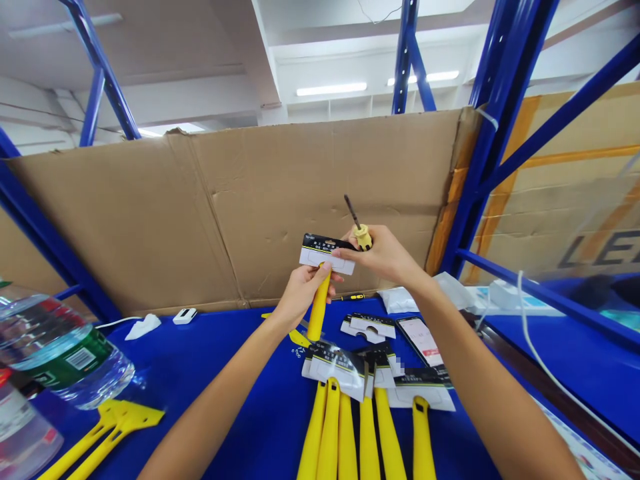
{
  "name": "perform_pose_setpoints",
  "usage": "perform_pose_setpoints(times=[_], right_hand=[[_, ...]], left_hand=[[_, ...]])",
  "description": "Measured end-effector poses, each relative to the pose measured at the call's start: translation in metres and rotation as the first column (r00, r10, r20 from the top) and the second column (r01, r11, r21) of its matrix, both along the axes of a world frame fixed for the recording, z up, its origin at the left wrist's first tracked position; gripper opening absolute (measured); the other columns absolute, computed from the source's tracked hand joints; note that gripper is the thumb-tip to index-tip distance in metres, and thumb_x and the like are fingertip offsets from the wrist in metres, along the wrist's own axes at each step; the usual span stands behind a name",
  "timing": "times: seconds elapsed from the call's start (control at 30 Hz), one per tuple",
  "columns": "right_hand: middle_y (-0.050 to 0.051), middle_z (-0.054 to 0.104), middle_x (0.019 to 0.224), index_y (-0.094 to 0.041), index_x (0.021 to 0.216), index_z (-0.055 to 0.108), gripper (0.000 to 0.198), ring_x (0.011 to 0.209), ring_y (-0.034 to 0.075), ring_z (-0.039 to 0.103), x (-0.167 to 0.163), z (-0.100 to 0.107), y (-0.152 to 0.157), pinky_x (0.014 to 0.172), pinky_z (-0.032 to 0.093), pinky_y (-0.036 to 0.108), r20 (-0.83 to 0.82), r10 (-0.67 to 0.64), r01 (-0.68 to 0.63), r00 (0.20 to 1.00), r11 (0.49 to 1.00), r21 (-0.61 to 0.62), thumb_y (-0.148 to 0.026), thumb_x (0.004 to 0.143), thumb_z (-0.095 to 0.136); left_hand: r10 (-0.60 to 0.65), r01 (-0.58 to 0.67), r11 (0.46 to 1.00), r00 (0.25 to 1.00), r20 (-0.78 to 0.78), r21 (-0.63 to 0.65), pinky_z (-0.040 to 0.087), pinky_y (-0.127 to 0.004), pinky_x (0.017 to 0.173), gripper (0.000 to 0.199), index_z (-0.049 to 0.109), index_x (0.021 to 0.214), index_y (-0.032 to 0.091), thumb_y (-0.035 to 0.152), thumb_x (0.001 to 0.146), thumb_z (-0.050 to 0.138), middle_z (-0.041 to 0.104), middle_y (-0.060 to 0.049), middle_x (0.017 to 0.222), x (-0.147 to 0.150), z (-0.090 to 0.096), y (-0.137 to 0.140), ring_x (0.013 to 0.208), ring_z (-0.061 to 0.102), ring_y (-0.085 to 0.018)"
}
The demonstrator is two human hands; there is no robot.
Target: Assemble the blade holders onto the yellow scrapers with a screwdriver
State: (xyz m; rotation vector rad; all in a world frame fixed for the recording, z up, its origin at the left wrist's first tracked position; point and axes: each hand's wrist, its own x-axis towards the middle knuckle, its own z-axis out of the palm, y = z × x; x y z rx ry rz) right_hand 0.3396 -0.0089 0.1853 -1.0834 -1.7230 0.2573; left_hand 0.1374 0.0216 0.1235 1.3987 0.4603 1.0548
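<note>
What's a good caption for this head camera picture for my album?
Left hand grips a yellow scraper upright while the right hand holds a small screwdriver by its head.

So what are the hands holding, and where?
The left hand grips a yellow scraper by its handle, card-covered head up. The right hand holds a small screwdriver by its yellow handle.

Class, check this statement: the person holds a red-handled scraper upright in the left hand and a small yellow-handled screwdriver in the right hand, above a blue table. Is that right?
Not quite: the head view shows the scraper in the left hand has a yellow handle, not red. The rest stands: the right hand holds a small yellow-handled screwdriver above the blue table.
</note>
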Motion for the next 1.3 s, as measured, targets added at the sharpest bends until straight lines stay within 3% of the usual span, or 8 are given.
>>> perform_pose_setpoints(times=[0.17,0.3,0.4,0.5,0.63,0.93,1.17,1.3], right_hand=[[0.009,0.081,0.104,-0.025,0.071,0.043,0.059,0.085,0.022,0.065,0.001,0.006,-0.004,0.079,0.049,0.041,-0.122,0.071,-0.071,0.990,0.997,0.010,-0.066,0.087,0.081],[0.004,0.072,0.085,-0.026,0.072,0.043,0.065,0.081,0.022,0.065,0.005,0.006,-0.003,0.076,0.048,0.040,-0.129,0.022,-0.018,0.991,0.999,0.033,-0.076,0.085,0.081],[0.002,0.068,0.078,-0.027,0.073,0.042,0.064,0.089,0.026,0.073,0.004,0.006,-0.004,0.080,0.050,0.039,-0.154,0.101,-0.096,0.983,0.995,0.040,-0.076,0.087,0.081],[0.006,0.080,0.088,-0.028,0.076,0.042,0.057,0.115,0.031,0.079,0.000,0.005,-0.006,0.098,0.055,0.043,-0.185,0.278,-0.277,0.943,0.960,0.033,-0.067,0.093,0.080],[0.009,0.087,0.108,-0.028,0.079,0.042,0.051,0.134,0.031,0.073,-0.009,0.004,-0.012,0.113,0.053,0.047,-0.149,0.428,-0.431,0.891,0.902,0.015,-0.049,0.093,0.087],[0.005,0.082,0.095,-0.027,0.074,0.040,0.051,0.092,0.025,0.077,-0.030,0.001,-0.021,0.087,0.057,0.043,-0.026,0.413,-0.414,0.910,0.906,-0.091,-0.041,0.086,0.088],[0.007,0.080,0.091,-0.027,0.068,0.042,0.055,0.133,0.033,0.071,-0.034,-0.001,-0.016,0.108,0.054,0.047,-0.084,0.372,-0.371,0.924,0.928,0.028,-0.047,0.085,0.090],[0.006,0.080,0.086,-0.027,0.070,0.041,0.060,0.115,0.033,0.079,-0.031,-0.004,-0.010,0.097,0.058,0.046,-0.183,0.372,-0.384,0.910,0.923,-0.033,-0.051,0.079,0.095]], left_hand=[[0.072,-0.070,0.997,0.993,0.096,-0.018,0.047,-0.021,0.048,0.059,0.071,0.098,0.012,0.062,0.079,0.095,0.078,-0.009,0.090,-0.003,0.000,0.005,0.058,0.058,-0.009],[0.017,-0.010,0.999,0.990,0.141,-0.051,0.046,-0.019,0.047,0.058,0.070,0.095,0.012,0.061,0.079,0.096,0.075,-0.008,0.088,-0.005,0.002,0.006,0.059,0.057,-0.009],[-0.070,0.097,0.986,0.978,0.196,-0.133,0.039,-0.017,0.043,0.056,0.068,0.092,0.013,0.063,0.085,0.091,0.068,-0.003,0.078,-0.007,0.005,0.006,0.054,0.052,-0.007],[-0.216,0.278,0.923,0.946,0.240,-0.266,0.028,-0.016,0.036,0.053,0.060,0.079,0.017,0.063,0.096,0.079,0.051,0.004,0.061,-0.012,0.007,0.006,0.044,0.038,-0.006],[-0.367,0.436,0.826,0.897,0.246,-0.358,0.020,-0.017,0.035,0.057,0.038,0.064,0.021,0.043,0.108,0.066,0.027,0.007,0.047,-0.020,-0.001,0.009,0.037,0.021,-0.007],[-0.419,0.427,0.780,0.899,0.125,-0.458,0.009,-0.022,0.034,0.068,0.020,0.057,0.024,0.044,0.114,0.051,0.009,0.008,0.036,-0.030,-0.031,0.024,0.029,0.002,-0.007],[-0.545,0.501,0.717,0.836,0.057,-0.485,0.010,-0.022,0.033,0.066,0.023,0.056,0.024,0.048,0.113,0.046,0.010,0.007,0.034,-0.028,-0.034,0.024,0.026,0.007,-0.008],[-0.614,0.550,0.685,0.789,0.027,-0.478,0.013,-0.021,0.032,0.066,0.026,0.055,0.023,0.049,0.110,0.052,0.017,0.005,0.035,-0.028,-0.028,0.020,0.026,0.009,-0.007]])
